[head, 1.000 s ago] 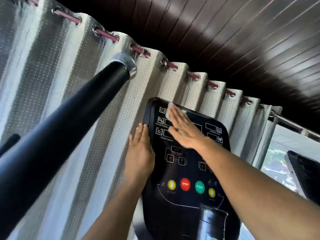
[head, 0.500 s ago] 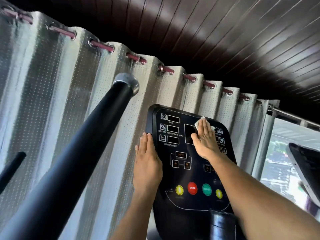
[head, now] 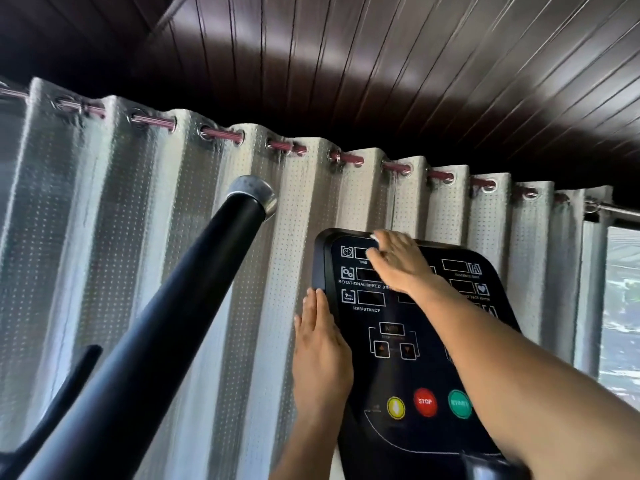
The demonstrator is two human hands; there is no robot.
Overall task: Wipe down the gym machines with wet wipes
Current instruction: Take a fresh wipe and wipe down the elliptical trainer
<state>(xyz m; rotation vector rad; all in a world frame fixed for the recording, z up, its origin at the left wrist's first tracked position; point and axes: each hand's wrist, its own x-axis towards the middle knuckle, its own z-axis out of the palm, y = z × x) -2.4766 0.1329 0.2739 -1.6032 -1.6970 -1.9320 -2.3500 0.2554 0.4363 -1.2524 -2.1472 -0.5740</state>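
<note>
reading "time", "rotational speed", "resistance" and "stop", the console (head: 398, 362) sits before a curtain (head: 138, 258), a black handlebar (head: 162, 327) crossing left. right hand (head: 398, 265) presses a wipe (head: 374, 238) flat with straight fingers; left hand (head: 320, 351) rests flat, holding nothing.

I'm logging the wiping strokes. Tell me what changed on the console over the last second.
The right hand, pressing the wet wipe, swept from the console's upper left to its upper right, then back to the top left by the TIME display. The left hand stayed flat on the console's left edge. Nothing was let go.

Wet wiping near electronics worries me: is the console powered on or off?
Apparently off: the console display windows look dark, with no digits lit.
</note>
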